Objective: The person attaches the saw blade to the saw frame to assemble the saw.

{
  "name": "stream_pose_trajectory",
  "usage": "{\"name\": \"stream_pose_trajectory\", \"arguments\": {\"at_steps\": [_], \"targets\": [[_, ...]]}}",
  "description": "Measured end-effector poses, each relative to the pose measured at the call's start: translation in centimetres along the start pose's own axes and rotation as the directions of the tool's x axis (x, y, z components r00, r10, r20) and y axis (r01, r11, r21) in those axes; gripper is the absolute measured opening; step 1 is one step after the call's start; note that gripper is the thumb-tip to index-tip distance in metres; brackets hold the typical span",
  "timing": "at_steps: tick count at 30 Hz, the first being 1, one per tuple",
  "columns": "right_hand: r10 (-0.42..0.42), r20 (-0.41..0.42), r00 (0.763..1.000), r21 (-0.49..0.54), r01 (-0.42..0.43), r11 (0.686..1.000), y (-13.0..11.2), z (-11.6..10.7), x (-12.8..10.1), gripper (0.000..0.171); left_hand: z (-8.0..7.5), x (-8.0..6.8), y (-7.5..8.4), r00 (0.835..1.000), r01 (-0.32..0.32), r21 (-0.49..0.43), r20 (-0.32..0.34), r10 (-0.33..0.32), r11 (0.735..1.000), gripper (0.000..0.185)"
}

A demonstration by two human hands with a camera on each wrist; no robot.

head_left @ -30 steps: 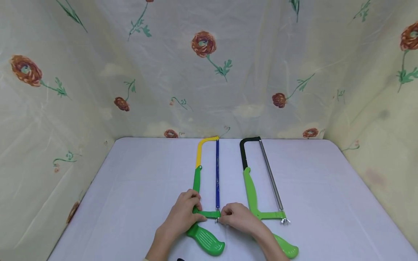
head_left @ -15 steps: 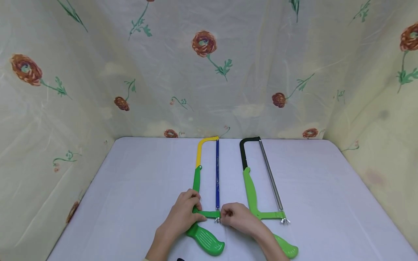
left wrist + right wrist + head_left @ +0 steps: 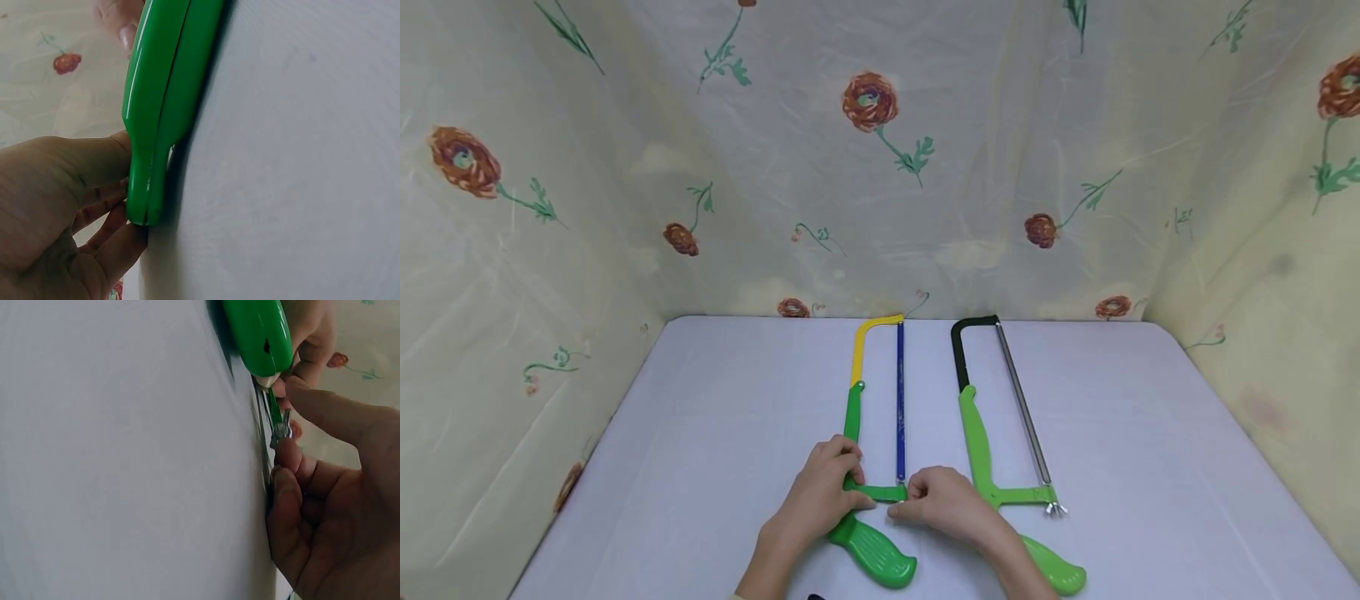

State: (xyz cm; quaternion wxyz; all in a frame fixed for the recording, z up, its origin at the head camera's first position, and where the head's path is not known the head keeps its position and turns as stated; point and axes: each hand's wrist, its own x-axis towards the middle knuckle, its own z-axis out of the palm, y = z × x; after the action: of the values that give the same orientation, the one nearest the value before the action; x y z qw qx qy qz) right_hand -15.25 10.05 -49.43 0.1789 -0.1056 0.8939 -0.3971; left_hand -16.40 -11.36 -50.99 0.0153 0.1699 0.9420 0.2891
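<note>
Saws: lying side by side on the tabletop (image 3: 715,433), running from the near edge towards the far edge, blades to the right of each frame.
Yellow-framed saw (image 3: 856,392): sitting left of centre, green handle (image 3: 872,554) pointing at the near edge, blue blade (image 3: 900,400) stretching along its right side.
Left hand (image 3: 820,500): curling fingers round the green frame just above the handle, pressing it flat, seemingly keeping the saw from twisting.
Right hand (image 3: 943,504): pinching the wing nut (image 3: 281,428) at the near end of the blue blade between thumb and fingertips, apparently for turning it.
Wrist views: showing the green handle (image 3: 162,106) lying on the cloth with the left fingers wrapping its neck, and the right fingers closing on the small metal nut.
Black-framed saw (image 3: 958,354): resting untouched just right of the hands, grey blade (image 3: 1022,408) and own wing nut (image 3: 1055,508) lying free.
Surroundings: floral cloth (image 3: 880,150) hanging behind the far edge and along both sides.
</note>
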Motion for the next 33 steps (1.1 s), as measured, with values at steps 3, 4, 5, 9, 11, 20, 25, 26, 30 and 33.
{"name": "stream_pose_trajectory", "arguments": {"at_steps": [3, 4, 5, 9, 11, 20, 25, 26, 30, 33], "targets": [[0.016, -0.028, 0.999, -0.035, -0.017, 0.999, -0.1, 0.3, 0.0, 0.044, 0.0, 0.0, 0.0, 1.0, 0.003, -0.002, 0.004, -0.003, 1.0, 0.026], [0.02, -0.036, 0.999, -0.048, -0.022, 0.999, -0.2, 0.4, 0.0, 0.044, 0.0, 0.0, 0.0, 1.0, 0.006, -0.002, 0.008, -0.006, 1.0, 0.026], [0.023, -0.045, 0.999, -0.058, -0.025, 0.998, -0.3, 0.5, 0.0, 0.044, 0.0, 0.0, 0.0, 1.0, 0.008, -0.001, 0.011, -0.008, 1.0, 0.026], [0.021, -0.075, 0.997, -0.091, -0.028, 0.995, -0.6, 0.6, 0.0, 0.039, -0.1, 0.0, 0.0, 1.0, 0.015, 0.002, 0.016, -0.015, 1.0, 0.026], [0.015, -0.086, 0.996, -0.11, -0.025, 0.994, -0.7, 0.6, 0.0, 0.037, -0.1, 0.0, 0.0, 1.0, 0.017, 0.001, 0.018, -0.017, 1.0, 0.026], [0.04, -0.058, 0.998, -0.082, -0.045, 0.996, -1.0, 0.1, 0.0, 0.028, -0.3, 0.0, 0.1, 1.0, 0.016, -0.003, 0.018, -0.016, 1.0, 0.026], [0.025, -0.029, 0.999, -0.021, -0.026, 0.999, -0.9, -0.1, 0.0, 0.027, -0.5, 0.0, 0.3, 1.0, 0.022, 0.005, 0.02, -0.023, 1.0, 0.026], [0.023, -0.023, 0.999, -0.01, -0.023, 1.0, -0.9, -0.2, 0.0, 0.026, -0.5, 0.0, 0.3, 1.0, 0.022, 0.004, 0.019, -0.022, 1.0, 0.026], [0.015, -0.004, 1.0, 0.025, -0.015, 1.0, -1.0, -0.4, -0.2, 0.02, -0.6, 0.0, 0.4, 1.0, 0.023, 0.004, 0.02, -0.023, 1.0, 0.025], [0.017, 0.003, 1.0, 0.054, -0.017, 0.998, -1.0, -0.6, -0.3, 0.014, -0.6, 0.0, 0.5, 1.0, 0.016, 0.006, 0.018, -0.016, 1.0, 0.025]]}}
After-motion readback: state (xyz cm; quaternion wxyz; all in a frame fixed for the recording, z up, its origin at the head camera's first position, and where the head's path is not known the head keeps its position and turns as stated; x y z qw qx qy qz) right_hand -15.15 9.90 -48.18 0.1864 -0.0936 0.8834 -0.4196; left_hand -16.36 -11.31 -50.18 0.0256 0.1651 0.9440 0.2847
